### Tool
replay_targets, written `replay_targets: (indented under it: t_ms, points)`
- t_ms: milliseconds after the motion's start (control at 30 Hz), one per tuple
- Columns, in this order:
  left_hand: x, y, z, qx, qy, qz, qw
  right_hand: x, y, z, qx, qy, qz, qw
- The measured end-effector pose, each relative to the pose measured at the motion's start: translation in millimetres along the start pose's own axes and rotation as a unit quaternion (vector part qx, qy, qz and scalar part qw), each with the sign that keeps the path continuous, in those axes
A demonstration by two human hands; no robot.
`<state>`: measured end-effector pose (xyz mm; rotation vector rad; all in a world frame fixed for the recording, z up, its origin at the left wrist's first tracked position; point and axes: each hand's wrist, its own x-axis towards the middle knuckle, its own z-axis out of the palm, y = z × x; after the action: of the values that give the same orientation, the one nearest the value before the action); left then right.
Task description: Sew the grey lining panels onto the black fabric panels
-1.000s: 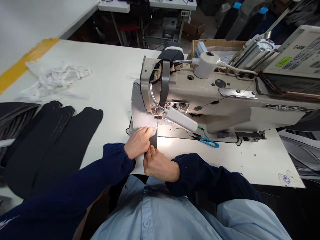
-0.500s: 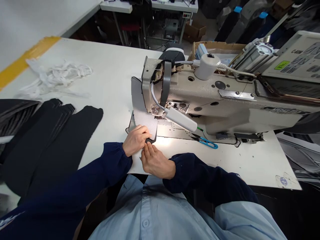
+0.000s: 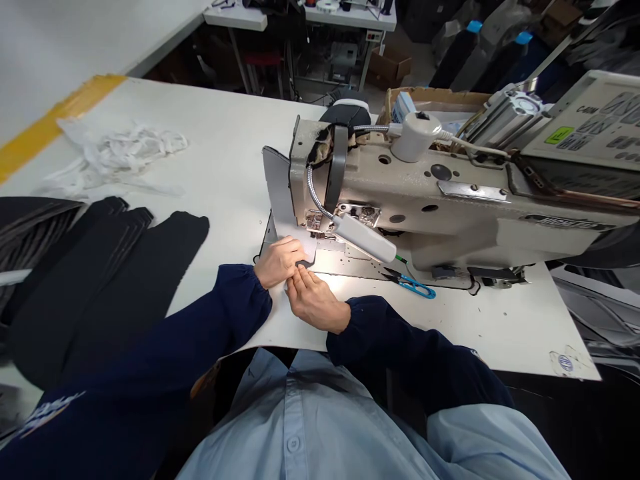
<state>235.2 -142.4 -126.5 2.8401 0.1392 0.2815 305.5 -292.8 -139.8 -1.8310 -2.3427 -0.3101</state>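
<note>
A beige industrial sewing machine (image 3: 440, 200) stands on the white table (image 3: 225, 160). A grey mesh fabric piece (image 3: 280, 200) with a dark layer under it runs beneath the needle area and rises behind the machine head. My left hand (image 3: 280, 261) lies on the fabric's near end with its fingers pressed down on it. My right hand (image 3: 315, 300) is just below it, fingertips pinching the fabric's dark near edge. A small lamp on a flexible neck (image 3: 363, 239) lights the spot.
Blue-handled snips (image 3: 413, 285) lie on the machine bed to the right of my hands. Stacked black fabric pieces (image 3: 100, 273) cover the table's left side, with a heap of white strips (image 3: 125, 150) behind them. A cardboard box (image 3: 440, 97) sits behind the machine.
The fabric has fed away from me under the needle, so less of it shows in front. Both hands have followed it toward the machine.
</note>
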Motion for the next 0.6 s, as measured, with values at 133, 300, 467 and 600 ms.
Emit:
replay_targets:
  t_ms: [133,300,467,600]
  points:
    - [10,-10,2.4,0.016,0.02,0.022,0.999,7,9,5,0.0,-0.005,0.014,1.0]
    - [24,-22,4.1,0.021,0.02,0.024,0.999,17,20,11,-0.015,-0.02,0.034,0.999]
    - [41,-29,7.0,0.027,0.017,-0.008,0.999,24,27,17,0.024,-0.029,0.079,0.996]
    - [50,-30,4.3,0.021,0.019,-0.024,0.999,24,29,20,0.057,-0.021,0.097,0.993]
